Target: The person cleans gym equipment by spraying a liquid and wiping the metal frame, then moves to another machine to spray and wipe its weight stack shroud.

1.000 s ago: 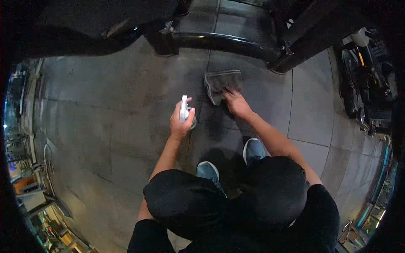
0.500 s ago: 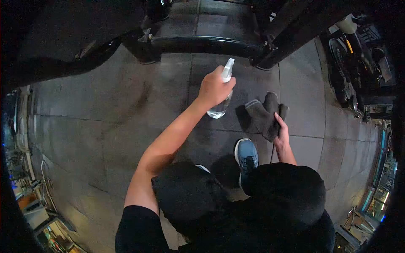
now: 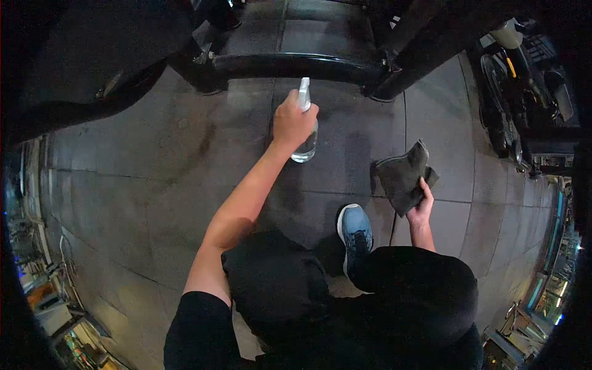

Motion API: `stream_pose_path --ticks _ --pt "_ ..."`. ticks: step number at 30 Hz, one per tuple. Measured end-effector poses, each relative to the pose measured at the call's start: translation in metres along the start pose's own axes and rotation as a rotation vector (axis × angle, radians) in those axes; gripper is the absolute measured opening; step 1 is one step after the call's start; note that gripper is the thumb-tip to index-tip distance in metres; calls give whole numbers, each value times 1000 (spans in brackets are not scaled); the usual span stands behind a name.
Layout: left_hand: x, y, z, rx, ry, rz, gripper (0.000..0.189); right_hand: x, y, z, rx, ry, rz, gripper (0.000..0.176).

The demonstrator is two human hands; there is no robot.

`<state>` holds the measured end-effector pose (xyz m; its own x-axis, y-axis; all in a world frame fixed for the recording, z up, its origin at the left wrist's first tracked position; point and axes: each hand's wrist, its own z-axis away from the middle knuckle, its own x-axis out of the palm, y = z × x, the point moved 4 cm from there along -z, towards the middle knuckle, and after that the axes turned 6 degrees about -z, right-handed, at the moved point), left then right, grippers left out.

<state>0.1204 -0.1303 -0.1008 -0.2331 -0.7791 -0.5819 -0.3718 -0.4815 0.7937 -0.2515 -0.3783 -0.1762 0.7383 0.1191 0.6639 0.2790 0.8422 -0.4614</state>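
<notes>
A clear spray bottle with a white trigger head (image 3: pixel 304 147) is upright in my left hand (image 3: pixel 294 125), whose fingers wrap round its neck just below the nozzle. The nozzle points up the view, toward a black crossbar. On the right, my right hand (image 3: pixel 421 206) holds a dark grey cloth (image 3: pixel 404 180) by its lower right part, with the thumb or a finger lying over it. The cloth hangs loosely folded above the floor. The fingers beneath the cloth are hidden.
A glossy black crossbar (image 3: pixel 296 65) joins dark frame legs at the top. Black equipment (image 3: pixel 502 105) stands at the upper right. My blue shoe (image 3: pixel 356 225) rests on the dark tiled floor (image 3: pixel 123 203). Cluttered shelving lines both far sides.
My left hand and the bottle have moved left and slightly up. My right hand has shifted a little to the right and down, and the cloth has changed shape, hanging flatter.
</notes>
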Motion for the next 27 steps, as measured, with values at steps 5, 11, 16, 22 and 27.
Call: stream_pose_path --ticks 5,11,16,22,27 --pt "-31 -33 2 -129 86 -66 25 28 0 -1 -57 -18 49 47" --pt "-73 -53 15 -117 196 -88 26 79 -14 -5 -178 35 159 51" --pt "-111 -59 58 -96 209 -49 22 145 -21 -51 -646 -54 753 48" --pt "-179 -72 151 -180 205 137 18 292 67 -129 -1432 -719 1900 78" --pt "-261 -99 221 -459 208 -1 28 316 60 -164 -1115 -833 1994 83"
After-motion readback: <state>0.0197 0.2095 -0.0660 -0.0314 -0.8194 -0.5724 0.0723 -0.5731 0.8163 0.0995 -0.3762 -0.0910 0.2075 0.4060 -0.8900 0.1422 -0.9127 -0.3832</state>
